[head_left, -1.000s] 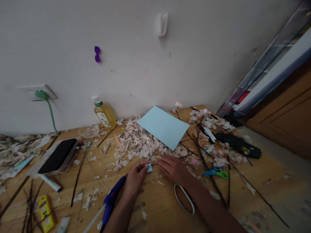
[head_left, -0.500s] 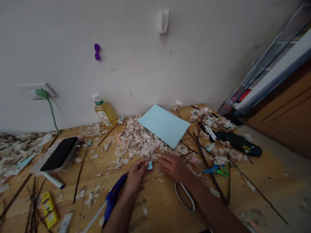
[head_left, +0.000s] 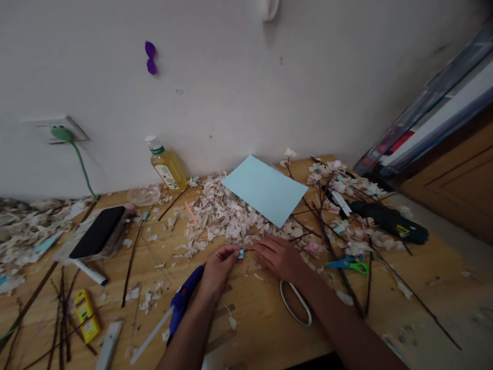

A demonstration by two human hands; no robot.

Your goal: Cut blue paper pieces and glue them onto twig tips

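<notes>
My left hand [head_left: 221,263] is closed, thumb and fingertips pinching a small piece of light blue paper [head_left: 241,254]. Just right of it, my right hand [head_left: 279,257] has its fingers bent together around a thin dark twig [head_left: 249,250], whose tip meets the blue paper; most of the twig is hidden by the hand. Beside my left forearm lies a blue glue gun [head_left: 185,295] with a glue stick [head_left: 152,334] poking out of its back. A white scissor handle [head_left: 296,303] shows by my right forearm. Beyond both hands, a light blue sheet [head_left: 265,190] rests on a heap of pale dried petals [head_left: 219,216].
To the right are blossom branches [head_left: 327,246], blue-green scissors [head_left: 348,263] and a dark folded umbrella [head_left: 391,221]. On the left stand a bottle of yellow liquid [head_left: 167,167], a phone [head_left: 98,231] on a plastic box, a yellow packet [head_left: 87,314] and loose twigs [head_left: 61,318].
My left fingers have closed further over the blue paper, so less of it shows. Both hands remain close together. The whole view has shifted slightly as the head moved.
</notes>
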